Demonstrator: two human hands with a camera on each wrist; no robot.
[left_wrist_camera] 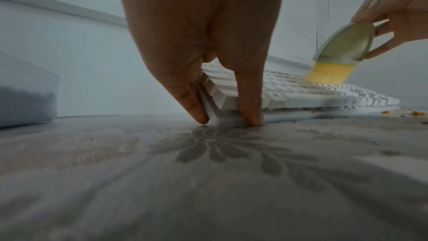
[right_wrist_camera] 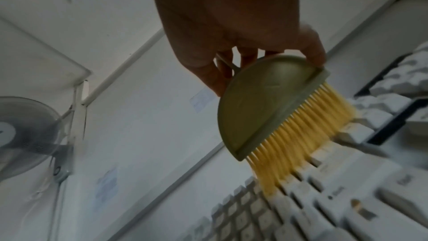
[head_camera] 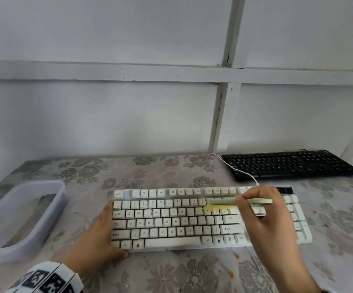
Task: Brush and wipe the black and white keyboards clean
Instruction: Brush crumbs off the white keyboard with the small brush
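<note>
The right hand point(head_camera: 262, 210) holds a small green brush point(right_wrist_camera: 266, 109) by its handle, fingers curled around it, and the yellow bristles point(right_wrist_camera: 298, 131) touch the keys in the upper right part of the white keyboard point(head_camera: 171, 220). The left hand point(head_camera: 99, 235) grips the left end of this keyboard, with the fingers along its left edge and the thumb against its front edge, both reaching down to the flowered worktop point(head_camera: 171, 275). The black keyboard point(head_camera: 287, 163) lies further back on the right, near the wall, and a clear plastic tub point(head_camera: 50, 210) stands left of the left hand, a little apart.
</note>
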